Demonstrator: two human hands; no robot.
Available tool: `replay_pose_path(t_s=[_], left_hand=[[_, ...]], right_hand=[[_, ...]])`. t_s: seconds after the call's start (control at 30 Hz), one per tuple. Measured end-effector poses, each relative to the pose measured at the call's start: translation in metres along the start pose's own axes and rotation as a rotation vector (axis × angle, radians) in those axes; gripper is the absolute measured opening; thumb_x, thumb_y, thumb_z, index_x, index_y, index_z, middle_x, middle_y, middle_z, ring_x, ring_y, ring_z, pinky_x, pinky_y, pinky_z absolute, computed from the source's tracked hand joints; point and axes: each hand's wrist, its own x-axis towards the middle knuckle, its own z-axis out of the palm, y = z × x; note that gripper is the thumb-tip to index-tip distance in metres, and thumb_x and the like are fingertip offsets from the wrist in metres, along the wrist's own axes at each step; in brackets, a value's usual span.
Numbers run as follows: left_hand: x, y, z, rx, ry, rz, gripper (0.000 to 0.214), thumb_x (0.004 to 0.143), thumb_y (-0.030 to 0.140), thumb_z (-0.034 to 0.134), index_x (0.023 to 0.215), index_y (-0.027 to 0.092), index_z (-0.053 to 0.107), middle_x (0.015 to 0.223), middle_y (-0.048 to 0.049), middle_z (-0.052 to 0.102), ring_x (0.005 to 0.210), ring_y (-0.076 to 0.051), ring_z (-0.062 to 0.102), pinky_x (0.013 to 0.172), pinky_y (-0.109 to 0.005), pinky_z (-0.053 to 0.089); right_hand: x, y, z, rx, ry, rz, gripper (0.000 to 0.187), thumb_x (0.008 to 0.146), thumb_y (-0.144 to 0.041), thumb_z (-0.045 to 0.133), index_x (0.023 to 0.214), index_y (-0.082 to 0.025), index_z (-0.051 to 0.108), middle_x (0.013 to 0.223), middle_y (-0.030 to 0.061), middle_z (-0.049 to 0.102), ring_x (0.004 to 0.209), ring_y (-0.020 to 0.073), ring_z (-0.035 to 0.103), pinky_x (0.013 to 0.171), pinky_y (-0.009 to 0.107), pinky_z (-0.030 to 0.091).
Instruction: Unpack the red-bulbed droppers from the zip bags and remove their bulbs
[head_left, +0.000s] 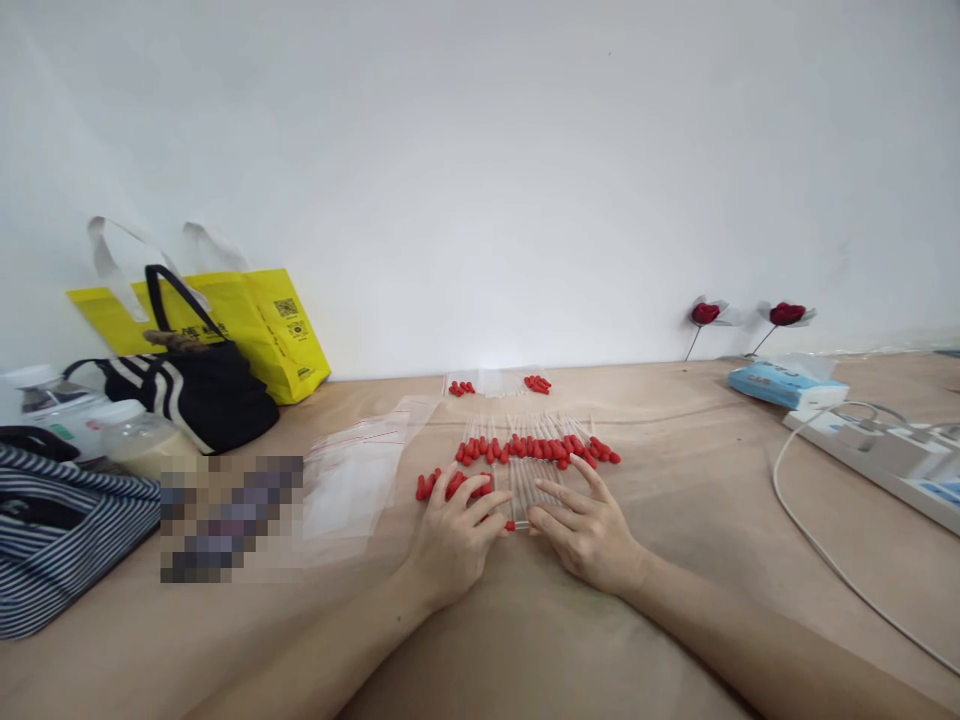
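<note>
Between my two hands lies a thin clear tube [521, 525] with a red rubber bulb [511, 525] at its left end. The fingertips of my left hand [457, 540] close on the bulb, while its other fingers spread over loose red bulbs [426, 487]. My right hand [592, 535] has its thumb and finger closed at the tube's right end, its remaining fingers stretched out. Just beyond my fingers lie loose clear tubes [529, 482]. Farther back is a row of droppers, clear tubes with red bulbs [536, 448] pointing toward me.
Clear zip bags [352, 470] lie left of my hands. Another bag [499, 382] with red bulbs stands near the wall. Bags [292, 330], jars [142, 430] and a striped pouch [75, 540] crowd the left. A tissue pack [784, 383], power strip [885, 460] and cable [810, 560] occupy the right.
</note>
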Motion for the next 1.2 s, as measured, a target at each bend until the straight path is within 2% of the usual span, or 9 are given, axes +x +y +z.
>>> replay_pose_path(t_s=[0.2,0.3,0.4,0.53,0.63,0.73,0.83,1.03,1.2], left_hand=[[-0.005,-0.011,-0.011,-0.018,-0.042,-0.111,0.022,0.084,0.016,0.039,0.079,0.022,0.059,0.097,0.0005,0.065,0.092,-0.020,0.053,0.088,-0.044,0.032],[-0.008,-0.015,-0.014,-0.026,-0.019,-0.152,0.022,0.086,0.021,0.039,0.078,0.020,0.059,0.086,-0.0031,0.063,0.080,-0.017,0.054,0.075,-0.034,0.041],[-0.007,-0.021,-0.013,-0.080,0.054,-0.250,0.023,0.087,0.024,0.037,0.087,0.018,0.059,0.079,-0.0046,0.056,0.074,-0.015,0.054,0.068,-0.027,0.045],[-0.009,-0.046,-0.017,-0.093,0.103,-0.475,0.027,0.084,0.023,0.035,0.096,0.014,0.058,0.086,-0.0070,0.052,0.077,-0.015,0.055,0.071,-0.027,0.047],[-0.016,-0.069,-0.021,-0.099,0.011,-0.663,0.028,0.077,0.022,0.038,0.095,0.015,0.057,0.083,-0.0061,0.054,0.074,-0.016,0.057,0.068,-0.028,0.048],[-0.022,-0.083,-0.023,-0.167,-0.115,-0.843,0.028,0.073,0.025,0.042,0.096,0.016,0.054,0.072,-0.0018,0.058,0.062,-0.015,0.057,0.061,-0.027,0.047],[-0.023,-0.083,-0.023,-0.218,-0.174,-0.951,0.024,0.071,0.030,0.046,0.090,0.017,0.051,0.065,0.0012,0.059,0.057,-0.014,0.057,0.058,-0.026,0.046],[-0.018,-0.074,-0.025,-0.251,-0.218,-0.951,0.027,0.073,0.042,0.043,0.072,0.018,0.054,0.064,-0.0009,0.062,0.060,-0.015,0.058,0.060,-0.026,0.045],[-0.014,-0.076,-0.026,-0.039,-0.128,-0.771,0.026,0.075,0.038,0.041,0.070,0.018,0.057,0.072,-0.0046,0.063,0.073,-0.019,0.057,0.069,-0.030,0.043]], right_hand=[[-0.001,0.008,-0.009,-0.034,0.027,0.091,0.016,0.085,-0.017,0.045,0.080,-0.018,0.060,0.064,-0.0014,0.065,0.080,0.0140,0.061,0.096,0.043,0.027],[-0.003,0.011,-0.013,-0.075,-0.017,0.087,0.017,0.085,-0.021,0.045,0.086,-0.019,0.062,0.057,-0.0021,0.060,0.056,0.0095,0.054,0.068,0.028,0.039],[-0.007,0.013,-0.011,-0.103,-0.065,0.154,0.022,0.087,-0.024,0.042,0.098,-0.019,0.060,0.059,-0.0008,0.056,0.048,0.0088,0.049,0.046,0.023,0.032],[-0.012,0.019,-0.003,-0.054,-0.145,0.350,0.034,0.087,-0.018,0.032,0.116,-0.013,0.049,0.077,0.0066,0.058,0.064,0.0136,0.056,0.050,0.022,0.040],[-0.010,0.020,0.001,0.049,-0.178,0.449,0.039,0.085,-0.015,0.030,0.122,-0.013,0.042,0.086,0.0097,0.058,0.072,0.0167,0.057,0.059,0.026,0.046],[0.000,0.017,0.002,0.201,-0.160,0.482,0.030,0.083,-0.015,0.035,0.110,-0.016,0.048,0.087,0.0079,0.059,0.071,0.0161,0.058,0.061,0.026,0.048],[0.012,0.010,0.006,0.284,-0.140,0.473,0.015,0.083,-0.016,0.038,0.083,-0.018,0.053,0.071,0.0027,0.058,0.059,0.0131,0.056,0.054,0.023,0.045],[0.025,0.002,0.026,0.204,-0.126,0.340,0.019,0.082,-0.010,0.040,0.079,-0.017,0.058,0.078,0.0038,0.059,0.066,0.0113,0.057,0.058,0.020,0.045],[0.034,-0.006,0.034,0.042,-0.285,0.238,0.018,0.076,-0.003,0.046,0.072,-0.015,0.058,0.074,0.0045,0.058,0.060,0.0114,0.053,0.055,0.020,0.044]])
